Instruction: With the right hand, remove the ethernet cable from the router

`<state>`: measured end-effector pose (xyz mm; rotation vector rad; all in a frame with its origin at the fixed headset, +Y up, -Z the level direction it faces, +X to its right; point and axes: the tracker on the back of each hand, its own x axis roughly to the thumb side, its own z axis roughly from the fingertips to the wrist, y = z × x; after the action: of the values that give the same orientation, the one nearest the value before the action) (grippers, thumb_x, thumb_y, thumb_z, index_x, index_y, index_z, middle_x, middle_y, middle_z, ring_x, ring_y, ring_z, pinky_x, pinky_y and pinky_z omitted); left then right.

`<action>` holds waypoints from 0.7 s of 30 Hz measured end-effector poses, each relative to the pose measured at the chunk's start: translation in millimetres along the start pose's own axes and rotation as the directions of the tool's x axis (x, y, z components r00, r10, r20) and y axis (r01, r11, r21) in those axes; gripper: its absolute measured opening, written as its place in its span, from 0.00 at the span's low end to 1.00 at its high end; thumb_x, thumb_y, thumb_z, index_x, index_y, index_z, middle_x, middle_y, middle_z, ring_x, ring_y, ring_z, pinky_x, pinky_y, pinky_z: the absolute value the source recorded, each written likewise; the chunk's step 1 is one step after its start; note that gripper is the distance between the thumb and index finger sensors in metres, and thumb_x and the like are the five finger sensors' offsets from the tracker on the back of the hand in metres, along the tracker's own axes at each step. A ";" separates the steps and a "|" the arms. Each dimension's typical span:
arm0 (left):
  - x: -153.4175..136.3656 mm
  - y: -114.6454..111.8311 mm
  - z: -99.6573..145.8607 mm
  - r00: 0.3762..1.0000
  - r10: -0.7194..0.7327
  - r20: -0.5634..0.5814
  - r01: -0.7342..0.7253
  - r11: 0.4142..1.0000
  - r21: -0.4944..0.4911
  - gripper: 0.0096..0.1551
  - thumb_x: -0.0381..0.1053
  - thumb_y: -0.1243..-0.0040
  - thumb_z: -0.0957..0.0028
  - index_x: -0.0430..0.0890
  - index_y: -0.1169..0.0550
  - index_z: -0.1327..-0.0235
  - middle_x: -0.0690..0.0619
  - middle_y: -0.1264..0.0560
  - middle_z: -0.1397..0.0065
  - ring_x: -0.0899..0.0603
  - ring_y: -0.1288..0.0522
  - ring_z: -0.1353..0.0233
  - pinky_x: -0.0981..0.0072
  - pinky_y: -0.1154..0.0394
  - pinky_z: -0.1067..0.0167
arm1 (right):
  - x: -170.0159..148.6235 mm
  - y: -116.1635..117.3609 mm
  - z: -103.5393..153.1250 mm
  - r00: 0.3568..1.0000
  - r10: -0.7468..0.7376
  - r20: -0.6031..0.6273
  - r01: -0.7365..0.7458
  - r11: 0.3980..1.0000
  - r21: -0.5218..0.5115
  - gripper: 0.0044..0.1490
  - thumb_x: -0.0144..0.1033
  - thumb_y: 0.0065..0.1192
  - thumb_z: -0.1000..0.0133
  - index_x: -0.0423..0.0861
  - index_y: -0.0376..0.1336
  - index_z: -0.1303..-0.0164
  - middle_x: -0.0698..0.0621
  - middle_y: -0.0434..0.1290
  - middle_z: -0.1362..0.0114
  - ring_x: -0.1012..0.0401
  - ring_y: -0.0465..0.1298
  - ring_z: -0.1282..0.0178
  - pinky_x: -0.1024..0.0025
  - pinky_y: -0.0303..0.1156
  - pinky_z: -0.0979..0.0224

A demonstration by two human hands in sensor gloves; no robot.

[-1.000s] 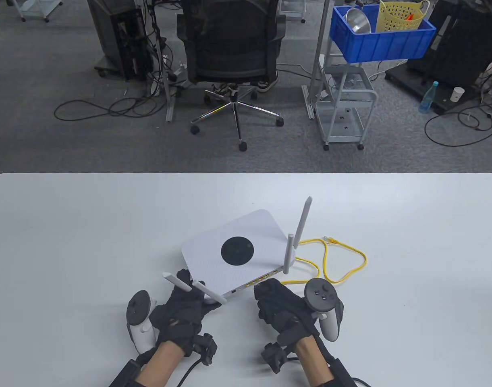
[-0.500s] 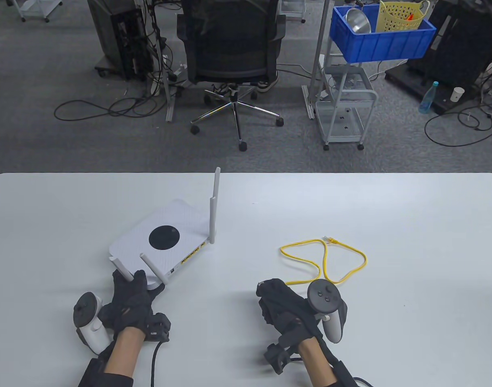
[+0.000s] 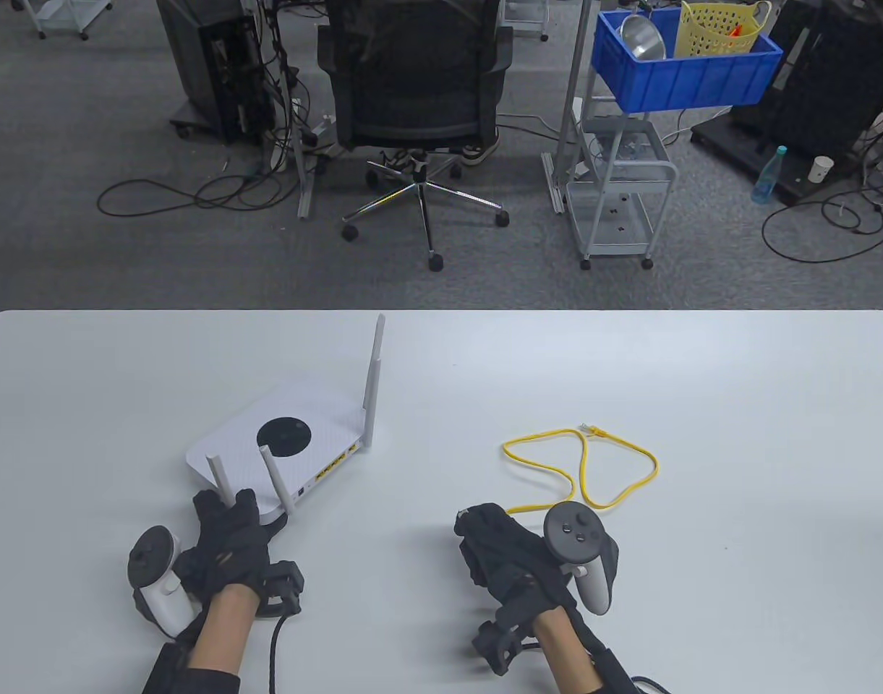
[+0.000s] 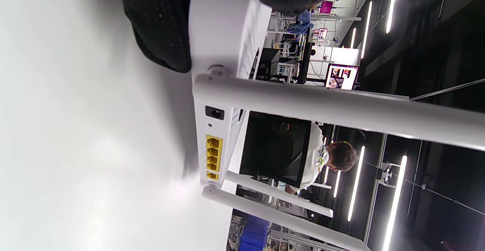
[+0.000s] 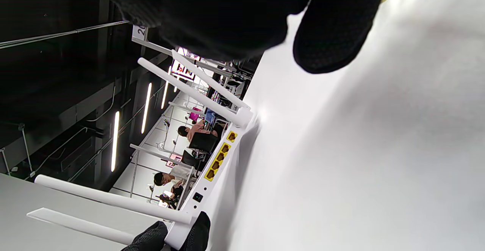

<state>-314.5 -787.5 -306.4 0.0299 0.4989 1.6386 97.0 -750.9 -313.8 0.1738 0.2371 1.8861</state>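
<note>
Router [image 3: 271, 448] slid left across the tabletop [image 3: 738, 405] since a second ago, my left hand [image 3: 231, 538] gripping its near corner, cable [image 3: 586, 470] unplugged, looped at right, its end held in my clenched right hand [image 3: 506, 553].

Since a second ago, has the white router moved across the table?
Yes. The router has slid toward the table's left side, held at its near corner by the left hand, away from the yellow cable, which stays put.
</note>
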 end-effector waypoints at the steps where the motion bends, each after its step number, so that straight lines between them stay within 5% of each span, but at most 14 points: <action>1: 0.1 -0.3 0.0 1.000 -0.008 0.000 0.008 1.000 0.000 0.50 0.49 0.47 0.31 0.40 0.68 0.25 0.33 0.52 0.16 0.35 0.28 0.20 0.53 0.21 0.27 | 0.0 0.0 0.0 1.000 0.001 0.000 -0.001 1.000 0.001 0.34 0.50 0.51 0.37 0.35 0.63 0.34 0.49 0.77 0.52 0.67 0.78 0.66 0.52 0.76 0.34; 11: 4.3 -1.9 -0.4 0.997 -0.083 -0.003 0.083 0.997 0.000 0.49 0.49 0.48 0.31 0.39 0.68 0.26 0.33 0.52 0.16 0.36 0.29 0.19 0.55 0.21 0.27 | 0.0 1.9 -0.1 1.000 0.017 0.002 -0.017 1.000 0.011 0.35 0.50 0.51 0.37 0.34 0.63 0.34 0.49 0.77 0.51 0.67 0.78 0.65 0.51 0.76 0.34; 21: 18.9 -10.4 4.1 0.911 -0.410 0.036 0.409 0.911 0.047 0.43 0.51 0.53 0.31 0.52 0.65 0.22 0.27 0.56 0.17 0.36 0.32 0.18 0.59 0.22 0.27 | -0.2 7.7 -0.8 0.997 0.077 0.005 -0.077 0.996 0.042 0.35 0.50 0.50 0.37 0.34 0.63 0.33 0.48 0.77 0.50 0.66 0.78 0.64 0.50 0.75 0.33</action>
<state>-306.1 -767.7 -311.3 -0.0093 0.4666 1.2127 89.8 -753.5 -312.7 0.2176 0.2712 1.9577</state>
